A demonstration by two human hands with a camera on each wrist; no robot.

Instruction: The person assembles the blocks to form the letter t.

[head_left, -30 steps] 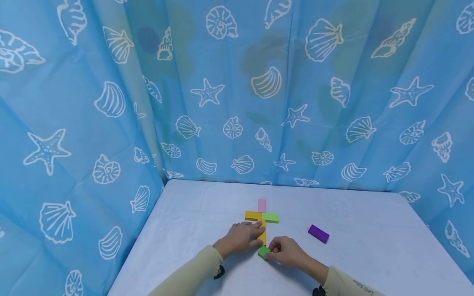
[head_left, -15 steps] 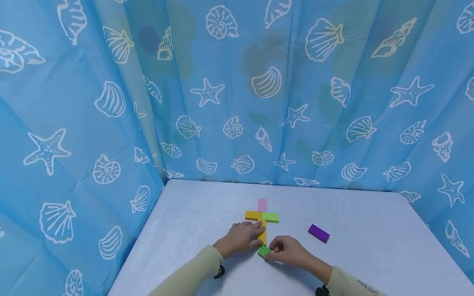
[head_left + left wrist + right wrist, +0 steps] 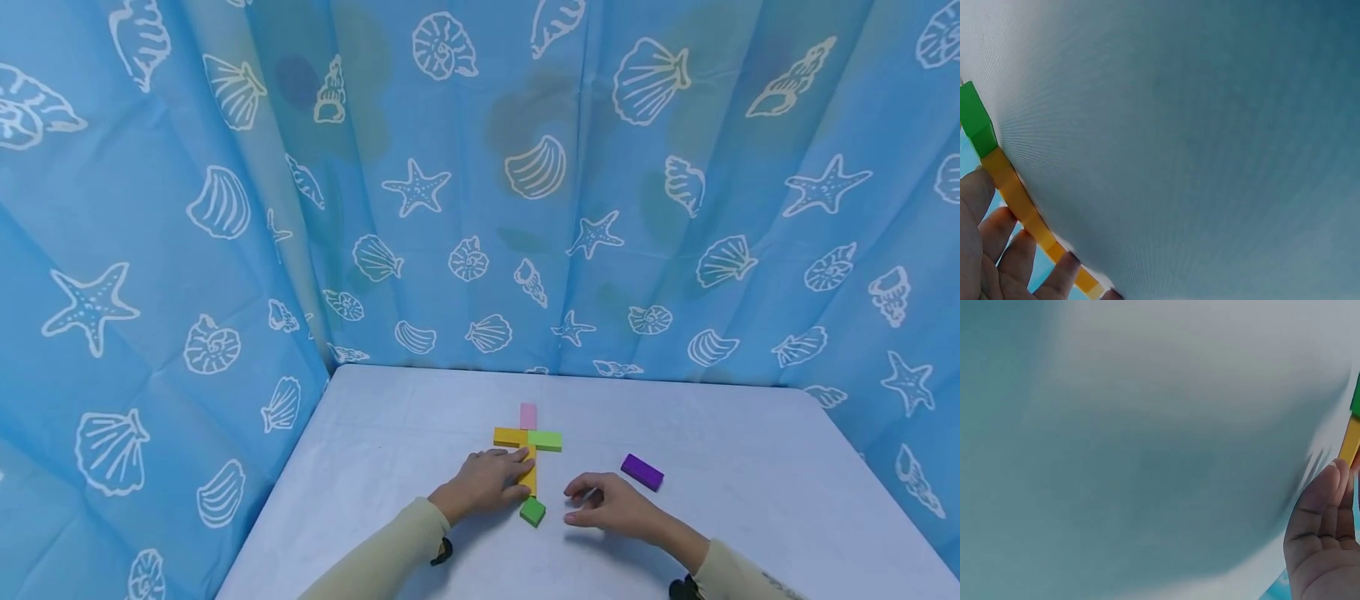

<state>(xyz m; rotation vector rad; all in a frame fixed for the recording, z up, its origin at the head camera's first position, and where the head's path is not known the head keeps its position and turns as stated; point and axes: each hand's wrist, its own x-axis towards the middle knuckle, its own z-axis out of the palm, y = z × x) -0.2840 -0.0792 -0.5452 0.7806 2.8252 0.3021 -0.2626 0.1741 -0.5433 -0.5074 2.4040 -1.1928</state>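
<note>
My left hand (image 3: 486,482) rests with its fingers on a yellow-orange block (image 3: 529,477) that lies lengthwise on the table. In the left wrist view, its fingertips touch the side of the orange row (image 3: 1020,198). At the near end of that row sits a green block (image 3: 533,512), turned at an angle. Just right of the green block hovers my right hand (image 3: 611,502), apart from it, thumb and fingers spread with nothing between them. Beyond the left hand lie an orange block (image 3: 510,437), a lime-green block (image 3: 546,442) and a pink block (image 3: 528,415), forming a cross shape.
A purple block (image 3: 642,472) lies alone on the white table (image 3: 420,400), beyond my right hand. A blue curtain (image 3: 465,217) with white shell and starfish prints stands behind the table and along its left side.
My right hand has let go of the green block and drawn back to the right. The left hand keeps its place, and the blocks look unmoved.
</note>
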